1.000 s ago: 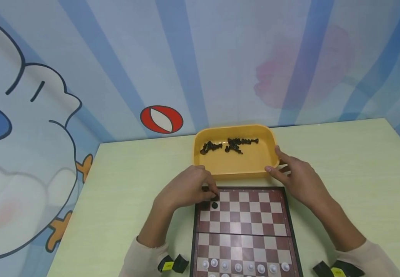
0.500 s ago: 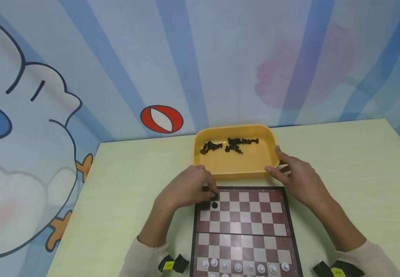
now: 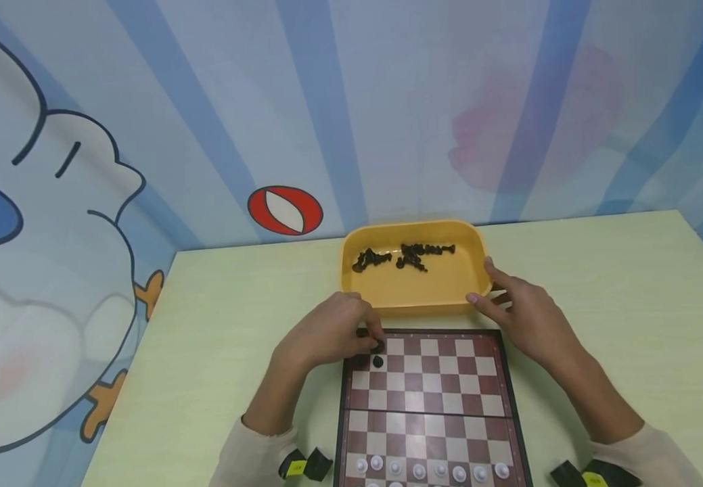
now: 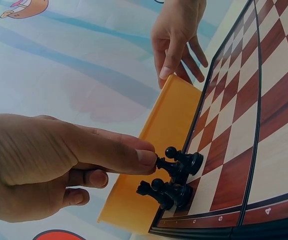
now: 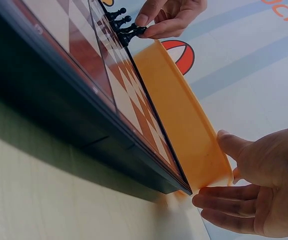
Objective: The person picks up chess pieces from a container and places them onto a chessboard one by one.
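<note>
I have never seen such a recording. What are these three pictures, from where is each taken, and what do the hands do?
A person works with bare hands and wears three cameras: one on the head looking down, one on each wrist. On the green table lie a chessboard and a yellow tray with black pieces inside. The left hand touches with its fingertips a black pawn standing at the board's far corner. The right hand rests against the tray's corner with straight fingers, holding nothing. White pieces stand on the near edge.

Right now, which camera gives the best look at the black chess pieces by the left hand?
The left wrist view: the black chess pieces stand close up at the left hand fingertips. The head view shows small dark dots; the right wrist view, distant silhouettes.
</note>
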{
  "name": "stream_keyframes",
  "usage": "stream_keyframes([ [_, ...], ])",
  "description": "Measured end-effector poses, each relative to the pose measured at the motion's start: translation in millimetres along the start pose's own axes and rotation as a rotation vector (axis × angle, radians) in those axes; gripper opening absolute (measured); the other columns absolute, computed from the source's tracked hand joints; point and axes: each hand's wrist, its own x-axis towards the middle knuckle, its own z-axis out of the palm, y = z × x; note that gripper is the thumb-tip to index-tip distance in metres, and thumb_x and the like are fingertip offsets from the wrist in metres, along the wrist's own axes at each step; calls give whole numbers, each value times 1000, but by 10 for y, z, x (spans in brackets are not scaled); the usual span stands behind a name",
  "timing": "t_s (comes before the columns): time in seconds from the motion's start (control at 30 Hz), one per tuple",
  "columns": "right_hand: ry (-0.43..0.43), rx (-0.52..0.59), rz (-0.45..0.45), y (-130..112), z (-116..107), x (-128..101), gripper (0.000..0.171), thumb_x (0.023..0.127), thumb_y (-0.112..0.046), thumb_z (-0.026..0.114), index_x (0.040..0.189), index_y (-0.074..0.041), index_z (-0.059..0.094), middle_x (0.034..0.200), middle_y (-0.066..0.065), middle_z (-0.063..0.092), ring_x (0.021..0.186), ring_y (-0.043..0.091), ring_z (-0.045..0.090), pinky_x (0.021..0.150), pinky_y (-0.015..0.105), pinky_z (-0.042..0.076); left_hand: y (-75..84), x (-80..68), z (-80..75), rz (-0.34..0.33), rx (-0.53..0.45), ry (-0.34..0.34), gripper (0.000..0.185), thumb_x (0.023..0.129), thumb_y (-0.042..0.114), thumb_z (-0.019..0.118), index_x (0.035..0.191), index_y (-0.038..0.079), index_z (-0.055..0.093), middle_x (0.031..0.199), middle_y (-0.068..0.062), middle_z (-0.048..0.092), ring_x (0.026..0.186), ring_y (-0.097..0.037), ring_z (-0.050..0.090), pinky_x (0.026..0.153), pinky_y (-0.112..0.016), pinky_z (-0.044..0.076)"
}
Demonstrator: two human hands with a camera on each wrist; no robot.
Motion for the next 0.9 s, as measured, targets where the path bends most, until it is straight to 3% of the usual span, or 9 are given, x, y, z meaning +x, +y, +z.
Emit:
stream_keyframes([
  [0.57, 0, -9, 7, 0, -4, 2, 82, 106, -46, 64, 168, -8, 26, 145, 30, 61, 117, 45, 71, 87, 57, 60, 6, -16, -55, 11, 26, 25, 8, 91, 12, 84, 96, 17, 87, 86, 10, 79, 78, -5, 62, 76, -25, 52],
  [0.8, -5, -7, 15, 4, 6, 10, 82, 106, -46, 64, 168, -9, 26, 146, 29, 61, 117, 46, 71, 86, 57, 60, 11, -81, -140, -4, 5, 157, 11, 92, 17, 84, 103, 16, 85, 100, 6, 81, 95, -14, 67, 92, -36, 54],
  [0.9, -11, 3, 19, 8, 19, 8, 82, 105, -46, 64, 168, -9, 26, 146, 29, 61, 118, 45, 71, 87, 57, 60, -20, -103, -159, -27, -9, 240, 15, 92, 19, 84, 107, 16, 84, 102, 5, 80, 97, -15, 65, 90, -36, 55],
])
